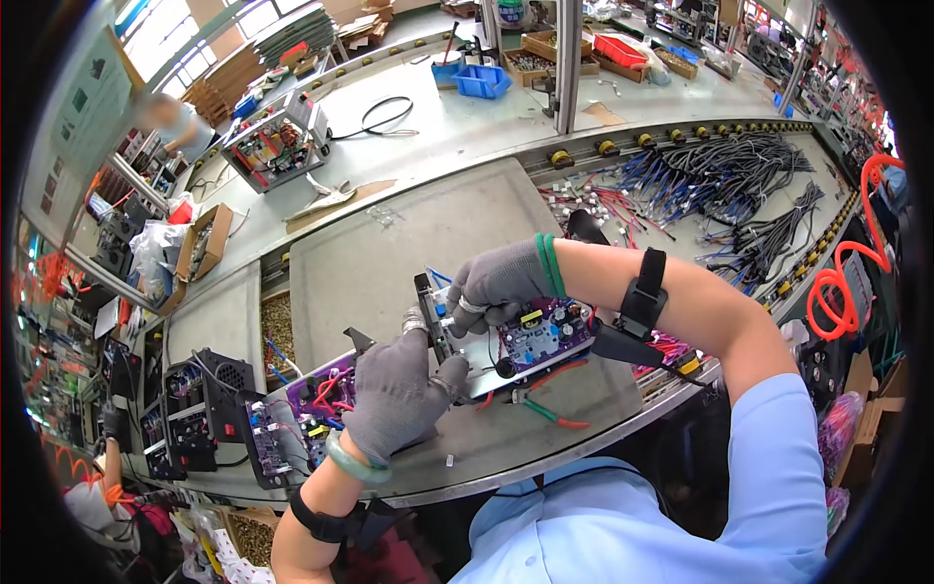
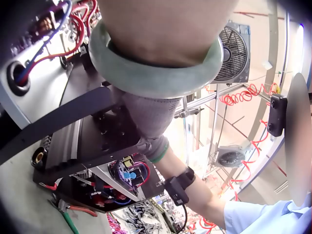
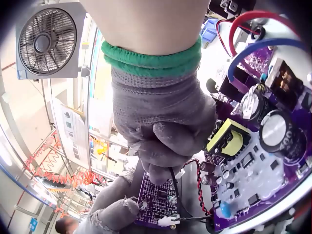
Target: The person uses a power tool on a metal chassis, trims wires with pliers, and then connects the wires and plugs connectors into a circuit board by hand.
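Both hands wear grey knitted gloves and work at one electronic unit on the bench. My left hand point(image 1: 394, 394) grips the unit's black end panel point(image 1: 424, 292), fingers over its edge and thumb on the near side. Behind that panel, my right hand point(image 1: 501, 282) has curled fingers close over a small purple circuit board point(image 3: 152, 202). A thin black wire point(image 3: 174, 183) runs up to its fingertips, which pinch it; the wire's end is hidden. To the right lies a larger board point(image 1: 545, 336) with capacitors and a yellow transformer point(image 3: 228, 139). Pliers point(image 1: 555, 417) lie in front of the unit.
Left of my left hand stands another open unit point(image 1: 282, 438), with black housings point(image 1: 199, 399) beyond. Bundled cables point(image 1: 720, 180) cover the bench at the right. A finished-looking unit point(image 1: 277, 151) and a blue bin point(image 1: 484, 83) stand on the far bench.
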{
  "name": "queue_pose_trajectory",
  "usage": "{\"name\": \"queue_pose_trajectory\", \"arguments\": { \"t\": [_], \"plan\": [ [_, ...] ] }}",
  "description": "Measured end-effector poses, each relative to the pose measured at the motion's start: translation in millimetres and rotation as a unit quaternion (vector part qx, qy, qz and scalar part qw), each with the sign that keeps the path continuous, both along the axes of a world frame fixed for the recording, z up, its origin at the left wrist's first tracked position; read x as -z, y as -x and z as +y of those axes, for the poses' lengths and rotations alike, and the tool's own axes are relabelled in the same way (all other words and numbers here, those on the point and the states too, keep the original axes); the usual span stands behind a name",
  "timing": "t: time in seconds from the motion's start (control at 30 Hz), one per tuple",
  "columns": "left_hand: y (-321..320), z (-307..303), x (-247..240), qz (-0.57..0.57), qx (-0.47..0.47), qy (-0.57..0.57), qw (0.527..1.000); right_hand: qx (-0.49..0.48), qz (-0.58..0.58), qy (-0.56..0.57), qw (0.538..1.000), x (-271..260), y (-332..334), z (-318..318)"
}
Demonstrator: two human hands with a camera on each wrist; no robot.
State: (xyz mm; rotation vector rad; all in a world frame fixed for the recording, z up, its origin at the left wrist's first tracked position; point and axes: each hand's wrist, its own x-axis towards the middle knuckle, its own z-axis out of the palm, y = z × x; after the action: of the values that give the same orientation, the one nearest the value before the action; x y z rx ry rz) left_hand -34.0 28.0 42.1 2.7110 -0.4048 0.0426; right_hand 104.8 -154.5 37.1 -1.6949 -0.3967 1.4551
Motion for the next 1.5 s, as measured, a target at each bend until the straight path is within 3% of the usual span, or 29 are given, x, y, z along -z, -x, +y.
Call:
{"name": "queue_pose_trajectory", "arguments": {
  "t": [0.17,0.3,0.5,0.8,1.03,1.1,1.5],
  "plan": [
    [-0.5,-5.5,-2.4,0.016,-0.007,-0.022,1.0,0.092,-0.056,0.001,0.994,7.2,6.5,4.5],
    [2.0,-1.4,1.3,0.021,-0.005,-0.024,0.999,0.052,-0.065,0.024,0.996,11.6,3.5,8.6],
    [1.6,-1.1,-1.0,0.028,-0.006,-0.012,1.0,0.089,-0.073,-0.02,0.993,5.1,16.0,-2.0],
    [2.6,-3.1,-4.1,0.026,-0.007,-0.017,0.999,0.065,-0.085,0.042,0.993,-0.6,13.6,1.8],
    [0.1,-1.4,-0.7,0.03,0.004,-0.012,0.999,0.074,-0.073,0.009,0.995,-1.5,16.1,0.1],
    [0.7,-2.2,3.1,-0.026,-0.001,0.019,0.999,0.068,-0.088,0.013,0.994,1.0,15.4,-0.3],
    [-0.6,-2.5,-3.9,0.027,-0.001,-0.017,0.999,0.086,-0.054,0.031,0.994,6.2,10.5,-1.3]
  ]
}}
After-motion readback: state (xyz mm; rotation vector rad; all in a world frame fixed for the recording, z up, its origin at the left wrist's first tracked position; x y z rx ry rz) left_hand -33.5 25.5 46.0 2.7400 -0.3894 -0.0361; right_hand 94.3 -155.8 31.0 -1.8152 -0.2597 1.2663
